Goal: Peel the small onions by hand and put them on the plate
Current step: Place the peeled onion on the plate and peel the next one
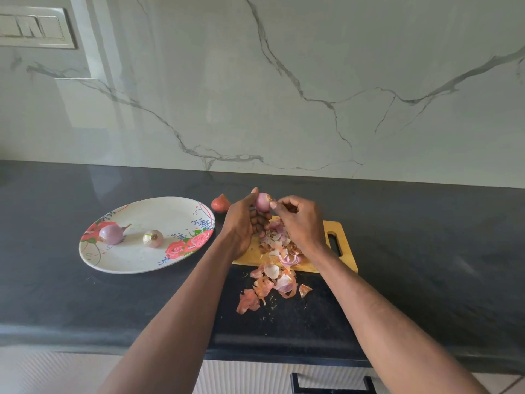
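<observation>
Above the cutting board (345, 253), so skins drop onto the peel pile (277, 263), the left hand (244, 223) cradles an onion (262, 201) in curled fingers while the right hand (298, 220) pinches its root end; left of the board, 2 peeled onions (113, 234) sit on the plate (133, 263), and 1 unpeeled onion (221, 203) waits beside it.
</observation>
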